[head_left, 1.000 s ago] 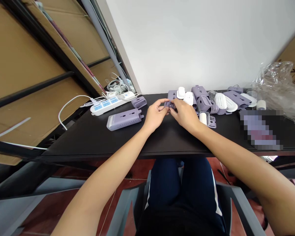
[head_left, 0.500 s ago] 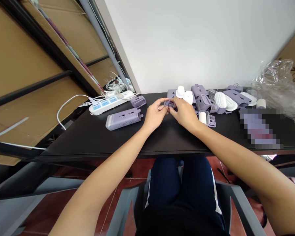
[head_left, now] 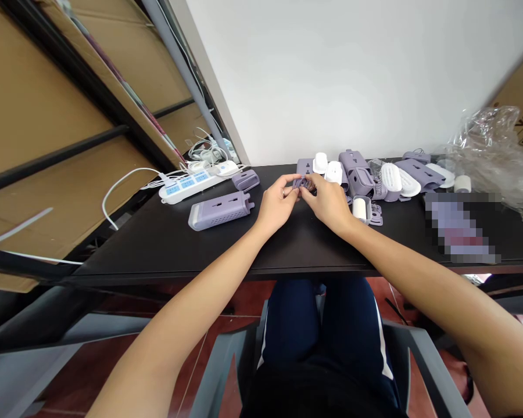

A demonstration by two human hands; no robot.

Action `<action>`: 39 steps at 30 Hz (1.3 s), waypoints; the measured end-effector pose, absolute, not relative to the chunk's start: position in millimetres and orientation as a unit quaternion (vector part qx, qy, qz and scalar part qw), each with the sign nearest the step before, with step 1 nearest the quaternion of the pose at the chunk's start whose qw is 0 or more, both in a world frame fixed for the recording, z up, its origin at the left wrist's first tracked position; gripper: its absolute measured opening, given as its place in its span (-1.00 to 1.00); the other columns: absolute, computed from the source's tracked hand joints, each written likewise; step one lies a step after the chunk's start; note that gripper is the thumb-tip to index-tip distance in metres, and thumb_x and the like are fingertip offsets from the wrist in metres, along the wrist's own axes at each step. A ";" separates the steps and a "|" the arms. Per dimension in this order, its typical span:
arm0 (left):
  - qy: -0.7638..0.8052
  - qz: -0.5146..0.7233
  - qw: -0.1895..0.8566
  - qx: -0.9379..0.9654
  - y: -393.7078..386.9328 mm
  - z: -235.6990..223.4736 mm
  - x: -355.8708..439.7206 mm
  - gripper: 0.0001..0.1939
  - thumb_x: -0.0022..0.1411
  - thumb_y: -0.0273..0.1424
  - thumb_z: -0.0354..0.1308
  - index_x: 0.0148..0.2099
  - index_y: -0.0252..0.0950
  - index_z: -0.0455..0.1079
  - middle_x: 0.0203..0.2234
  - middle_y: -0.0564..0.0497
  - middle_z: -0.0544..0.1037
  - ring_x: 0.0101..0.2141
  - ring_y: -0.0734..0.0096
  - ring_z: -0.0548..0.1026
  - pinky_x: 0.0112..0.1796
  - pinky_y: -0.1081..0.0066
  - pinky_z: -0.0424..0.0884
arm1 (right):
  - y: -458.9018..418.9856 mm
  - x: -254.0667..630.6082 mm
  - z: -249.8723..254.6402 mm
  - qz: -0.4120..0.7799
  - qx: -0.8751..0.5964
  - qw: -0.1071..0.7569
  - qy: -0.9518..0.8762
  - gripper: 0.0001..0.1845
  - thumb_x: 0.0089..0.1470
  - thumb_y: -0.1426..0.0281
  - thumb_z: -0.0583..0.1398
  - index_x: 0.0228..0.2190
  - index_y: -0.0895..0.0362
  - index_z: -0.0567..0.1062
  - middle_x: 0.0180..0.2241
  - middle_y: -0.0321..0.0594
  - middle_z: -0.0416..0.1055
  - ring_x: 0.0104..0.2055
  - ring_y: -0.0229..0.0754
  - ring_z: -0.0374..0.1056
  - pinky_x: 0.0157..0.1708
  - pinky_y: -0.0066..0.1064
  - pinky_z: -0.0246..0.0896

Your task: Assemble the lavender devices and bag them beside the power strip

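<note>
Between my fingertips is a small purple plastic part, partly covered by both hands. My left hand pinches its left side, and a ring shows on one finger. My right hand grips it from the right. Left of my hands lies a long purple case with a clear end and slots along its top. A shorter purple cap-like piece rests behind that case. Just right of my right hand stands a small open purple box with a white roll in it, beside a flat purple piece.
Along the wall are more purple housings and white oval parts. A white power strip with cables sits at the back left. Clear plastic wrap and a blurred-out flat object occupy the right side of the black table.
The purple part has turned slightly between my fingers and shifted a little to the right. Both hands keep nearly the same place; the other things lie as before.
</note>
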State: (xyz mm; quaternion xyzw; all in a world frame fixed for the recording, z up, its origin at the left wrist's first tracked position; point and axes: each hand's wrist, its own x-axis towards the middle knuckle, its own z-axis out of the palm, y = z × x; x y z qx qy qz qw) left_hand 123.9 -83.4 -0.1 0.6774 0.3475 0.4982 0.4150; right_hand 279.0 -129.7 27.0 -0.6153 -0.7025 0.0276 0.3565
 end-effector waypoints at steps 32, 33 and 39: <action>0.365 0.491 0.499 0.614 -84.4 12.9 124.5 -0.62 0.23 -0.44 0.25 0.10 -0.26 0.49 -0.39 0.05 0.66 -0.30 0.38 0.67 -0.21 0.36 0.63 | -135.4 283.6 33.3 -0.004 -0.609 0.277 -0.743 -0.59 0.35 0.29 0.10 0.17 0.07 0.41 0.05 0.01 0.52 -0.03 0.11 0.50 -0.20 -0.19 0.36; 0.366 0.490 0.500 0.613 -84.5 12.7 124.5 -0.62 0.23 -0.44 0.24 0.10 -0.26 0.49 -0.38 0.04 0.67 -0.30 0.38 0.67 -0.21 0.36 0.63 | -135.5 283.4 33.5 -0.004 -0.613 0.279 -0.739 -0.59 0.35 0.27 0.10 0.16 0.07 0.42 0.05 0.01 0.52 -0.05 0.11 0.50 -0.21 -0.19 0.36; 0.367 0.487 0.503 0.612 -83.9 10.7 125.0 -0.55 0.23 -0.43 0.26 0.17 -0.23 0.47 -0.40 0.04 0.66 -0.28 0.35 0.68 -0.25 0.40 0.62 | -132.4 284.9 31.7 -0.015 -0.615 0.278 -0.738 -0.59 0.34 0.30 0.10 0.15 0.11 0.46 0.04 0.04 0.52 -0.02 0.12 0.49 -0.16 -0.17 0.38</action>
